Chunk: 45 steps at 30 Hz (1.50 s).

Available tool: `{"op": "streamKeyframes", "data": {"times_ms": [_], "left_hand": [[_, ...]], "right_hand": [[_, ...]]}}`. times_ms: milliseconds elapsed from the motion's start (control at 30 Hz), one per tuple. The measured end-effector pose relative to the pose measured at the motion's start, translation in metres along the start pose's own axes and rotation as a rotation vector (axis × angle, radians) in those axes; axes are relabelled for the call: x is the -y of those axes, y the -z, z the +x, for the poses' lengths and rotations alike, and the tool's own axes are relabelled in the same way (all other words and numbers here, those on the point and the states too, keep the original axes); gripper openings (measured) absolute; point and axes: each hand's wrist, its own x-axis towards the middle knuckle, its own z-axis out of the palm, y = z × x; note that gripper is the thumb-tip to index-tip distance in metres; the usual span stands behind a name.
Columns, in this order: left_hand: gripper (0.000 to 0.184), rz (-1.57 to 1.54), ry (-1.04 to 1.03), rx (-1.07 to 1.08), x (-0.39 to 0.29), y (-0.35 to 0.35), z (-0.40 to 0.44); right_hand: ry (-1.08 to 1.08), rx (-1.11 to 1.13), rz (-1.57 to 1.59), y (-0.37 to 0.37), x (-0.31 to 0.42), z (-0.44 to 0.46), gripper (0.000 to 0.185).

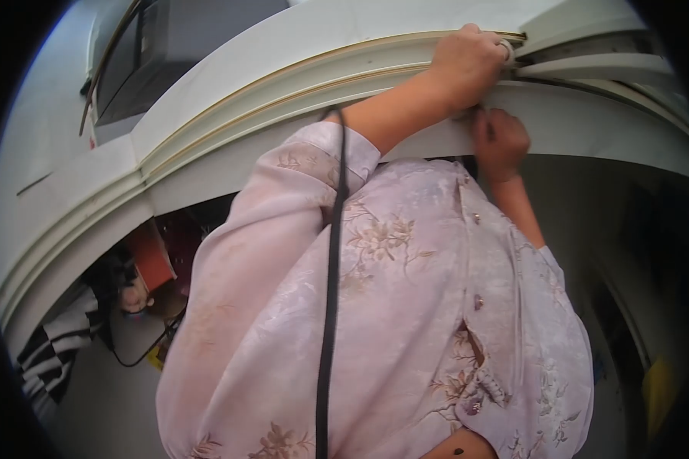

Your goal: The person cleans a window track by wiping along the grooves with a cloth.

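A: Where are the two hands?

B: Both are toward the upper right, at the grooved white track. The left hand lies over the track's right end, near the white frame pieces. The right hand is just below it, by the lower edge.

A: Is either one gripping something?

B: I cannot tell. The left grip has bent fingers, with a pale ring on one of them, but its fingertips are hidden. The right grip is curled in, and blur and shadow hide whatever may be between its fingers.

A: How does the track run?

B: In this view it curves from the lower left up to the hands, with brownish lines along its ridges.

A: And the things about it?

B: A dark, boxy object is beyond it at upper left. Below the track on the left are an orange-red box and a black-and-white checkered cloth. The person's pale pink floral blouse fills the middle, with a black strap hanging in front. Something yellow at lower right is too blurred to name.
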Motion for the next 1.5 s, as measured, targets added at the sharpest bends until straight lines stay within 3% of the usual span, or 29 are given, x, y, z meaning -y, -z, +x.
{"op": "streamKeyframes", "data": {"times_ms": [100, 167, 233, 333, 433, 533, 633, 700, 767, 833, 867, 967, 1100, 1167, 1200, 1233, 1267, 1300, 1367, 1433, 1467, 1500], "left_hand": [[0.010, 0.019, 0.109, 0.163, 0.028, 0.041, -0.041], [0.006, -0.051, 0.265, 0.151, 0.054, 0.083, -0.085], [0.008, -0.020, 0.456, 0.183, 0.061, 0.109, -0.104], [0.008, -0.144, 0.320, 0.053, 0.043, 0.078, -0.079], [0.009, -0.036, 0.142, 0.000, 0.019, 0.010, -0.036], [0.009, -0.080, 0.148, -0.039, -0.002, 0.006, -0.019], [0.016, -0.456, 0.355, -0.035, 0.019, 0.006, -0.033], [0.019, -1.032, 0.681, -0.155, 0.026, 0.029, -0.051], [0.021, -1.423, 0.757, -0.320, 0.025, 0.066, -0.069], [0.026, -1.608, 0.843, -0.387, 0.034, 0.087, -0.087], [0.026, -1.594, 0.832, -0.397, 0.039, 0.093, -0.094], [0.035, -2.077, 0.750, -0.549, 0.047, 0.102, -0.118], [0.033, -2.196, 0.707, -0.640, 0.046, 0.112, -0.131], [0.030, -2.310, 0.549, -0.588, 0.045, 0.120, -0.135], [0.030, -2.304, 0.548, -0.596, 0.044, 0.124, -0.136], [0.030, -2.132, 0.699, -0.652, 0.040, 0.127, -0.136], [0.030, -1.955, 0.840, -0.697, 0.037, 0.129, -0.138], [0.030, -1.954, 0.843, -0.702, 0.035, 0.129, -0.139], [0.035, -1.397, 0.986, -0.566, 0.037, 0.136, -0.149], [0.039, -1.242, 0.979, -0.596, 0.044, 0.140, -0.159], [0.043, -1.089, 0.960, -0.621, 0.046, 0.142, -0.163], [0.053, -0.895, 1.018, -0.620, 0.046, 0.144, -0.168]], "right_hand": [[0.025, -0.033, 0.034, 0.006, -0.001, -0.001, 0.022], [-0.036, 0.110, -0.007, 0.009, -0.001, 0.003, 0.023], [-0.022, 0.117, -0.002, 0.010, -0.001, 0.007, 0.021], [-0.026, 0.134, -0.036, 0.010, -0.001, 0.007, 0.020], [-0.053, 0.169, -0.083, 0.009, -0.002, 0.004, 0.020], [-0.030, 0.135, -0.075, 0.007, -0.007, 0.000, 0.020], [-0.048, 0.084, 0.063, 0.011, -0.012, 0.001, 0.019], [-0.189, 0.092, 0.296, 0.015, -0.014, 0.004, 0.022], [-0.278, 0.078, 0.376, 0.025, -0.004, 0.011, 0.022], [-0.403, 0.105, 0.582, 0.023, -0.004, 0.016, 0.019], [-0.390, 0.100, 0.596, 0.019, -0.007, 0.017, 0.019], [-0.419, 0.114, 0.808, 0.014, 0.003, 0.022, 0.014], [-0.482, 0.300, 1.043, 0.014, 0.014, 0.030, 0.019], [-0.552, 0.419, 1.181, 0.015, 0.029, 0.035, 0.020], [-0.704, 0.434, 1.127, 0.018, 0.041, 0.037, 0.022], [-0.860, 0.448, 1.063, 0.021, 0.050, 0.038, 0.025], [-0.863, 0.453, 1.061, 0.021, 0.050, 0.037, 0.025], [-0.885, 0.572, 1.159, 0.020, 0.046, 0.038, 0.025], [-0.913, 0.697, 1.255, 0.021, 0.053, 0.042, 0.025], [-1.004, 0.813, 1.181, 0.023, 0.065, 0.049, 0.027], [-1.015, 0.821, 1.181, 0.018, 0.066, 0.046, 0.027], [-0.722, 0.807, 0.991, 0.011, 0.065, 0.041, 0.029]]}}
